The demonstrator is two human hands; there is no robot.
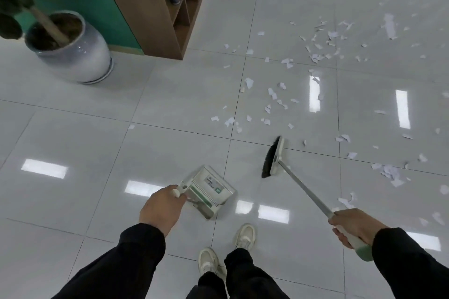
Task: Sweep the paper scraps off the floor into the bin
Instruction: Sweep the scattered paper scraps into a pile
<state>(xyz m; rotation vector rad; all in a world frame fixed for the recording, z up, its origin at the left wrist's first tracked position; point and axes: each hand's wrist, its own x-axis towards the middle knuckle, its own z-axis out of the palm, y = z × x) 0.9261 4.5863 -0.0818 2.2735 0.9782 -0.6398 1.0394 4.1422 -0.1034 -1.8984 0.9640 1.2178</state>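
My left hand [161, 206] grips the handle of a white and green dustpan [209, 190], which hangs just above the tiled floor in front of my feet. My right hand [353, 227] grips the broom's handle near its green end. The metal shaft [306, 193] slants up-left to the broom head [273, 156], whose black bristles face left. White paper scraps [272, 102] lie scattered ahead of the broom and to its right, with a small pile [391, 173] right of the shaft. No bin is in view.
A grey ceramic pot with a plant [73, 48] stands at the left. A brown wooden shelf unit [160, 7] against a green wall is behind it. Glossy white tiles reflect ceiling lights. My white shoes [244, 236] are at the bottom.
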